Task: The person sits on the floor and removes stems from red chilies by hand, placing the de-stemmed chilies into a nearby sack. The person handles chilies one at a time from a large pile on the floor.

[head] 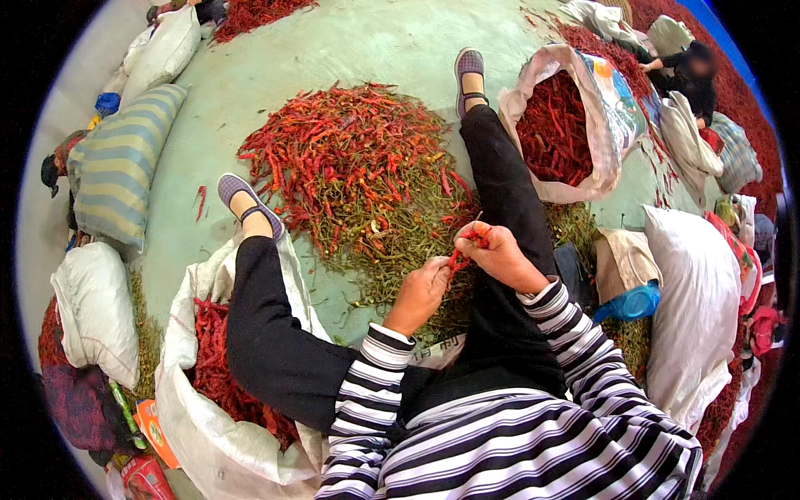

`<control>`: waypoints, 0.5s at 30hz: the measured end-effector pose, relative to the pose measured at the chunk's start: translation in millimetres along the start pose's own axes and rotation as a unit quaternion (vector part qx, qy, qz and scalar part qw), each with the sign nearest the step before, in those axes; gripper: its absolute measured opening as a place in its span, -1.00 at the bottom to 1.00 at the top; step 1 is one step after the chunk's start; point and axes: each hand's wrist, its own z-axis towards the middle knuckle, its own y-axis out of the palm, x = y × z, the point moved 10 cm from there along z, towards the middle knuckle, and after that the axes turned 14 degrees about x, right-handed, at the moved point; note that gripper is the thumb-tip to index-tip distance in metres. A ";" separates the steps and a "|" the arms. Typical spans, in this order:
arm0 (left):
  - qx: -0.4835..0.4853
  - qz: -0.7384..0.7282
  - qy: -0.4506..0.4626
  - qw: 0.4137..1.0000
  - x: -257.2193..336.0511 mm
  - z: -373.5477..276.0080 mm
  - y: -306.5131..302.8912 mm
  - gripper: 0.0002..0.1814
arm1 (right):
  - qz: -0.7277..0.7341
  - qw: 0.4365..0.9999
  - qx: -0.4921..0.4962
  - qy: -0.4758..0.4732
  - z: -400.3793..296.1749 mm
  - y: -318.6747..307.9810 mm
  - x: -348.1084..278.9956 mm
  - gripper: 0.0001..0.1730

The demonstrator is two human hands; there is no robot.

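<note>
Dried red chili peppers [459, 265] are stretched between my two hands above the near edge of a chili heap. My left hand [417, 296] pinches their lower end with thumb and fingertips. My right hand [505, 255] is closed around more of the red chilies [477, 236], a thin stem sticking up from them. Below and beyond, the heap of red chilies [356, 150] lies on the pale green floor, with many greenish stems [387, 269] on its near side. How many chilies I hold cannot be made out.
An open white woven sack [181, 400] of red chilies stands by my left leg. Another open sack [609, 169] with chilies is beyond my right leg. Full sacks [690, 312] and a blue plastic container [631, 303] are at right. Other people [690, 75] sit around the edges.
</note>
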 end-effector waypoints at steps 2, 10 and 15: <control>-0.019 0.002 -0.033 0.999 -11.6 -4.4 4.0 -0.76 | 0.039 0.997 -0.030 0.056 -7.4 -0.5 18.4 -0.83; -0.131 0.061 0.046 0.988 6.5 -38.0 20.2 -0.79 | -0.090 0.949 -0.292 -0.081 -46.6 -1.2 -4.5 -0.89; -0.136 0.146 0.174 0.964 51.6 -62.8 -8.0 -0.80 | 0.085 0.958 -0.274 0.030 -48.8 -20.6 -1.3 -0.94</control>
